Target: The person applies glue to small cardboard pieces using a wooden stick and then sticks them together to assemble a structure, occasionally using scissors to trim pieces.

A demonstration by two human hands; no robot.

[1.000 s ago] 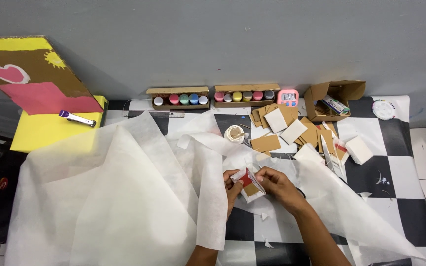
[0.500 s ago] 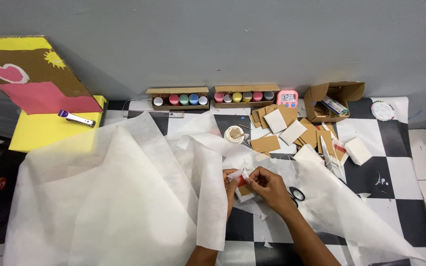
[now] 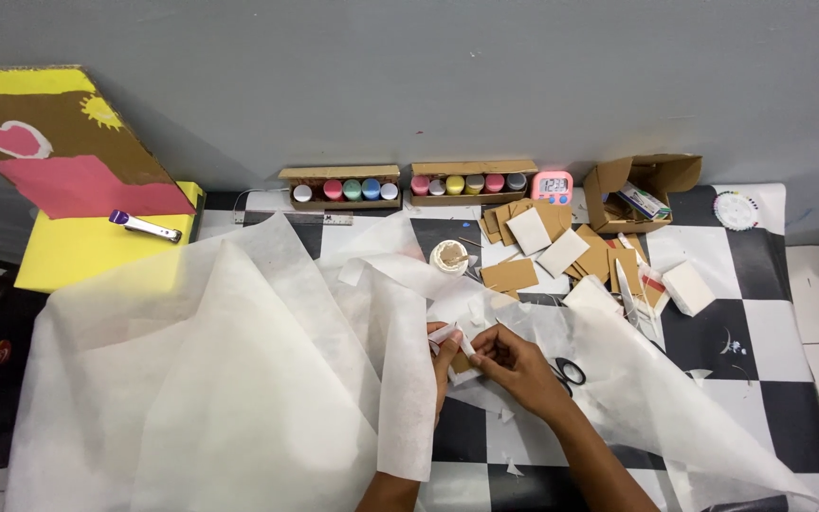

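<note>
Two hands meet | left hand (image 3: 443, 356) and right hand (image 3: 514, 360) fingertips pinching small card piece (image 3: 460, 363) | scissors (image 3: 569, 372) just right of them

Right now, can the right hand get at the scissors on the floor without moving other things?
Probably yes. The scissors lie just beside the right hand, handles showing and nothing on top, but that hand is busy pinching a small card piece together with the left hand.
</note>
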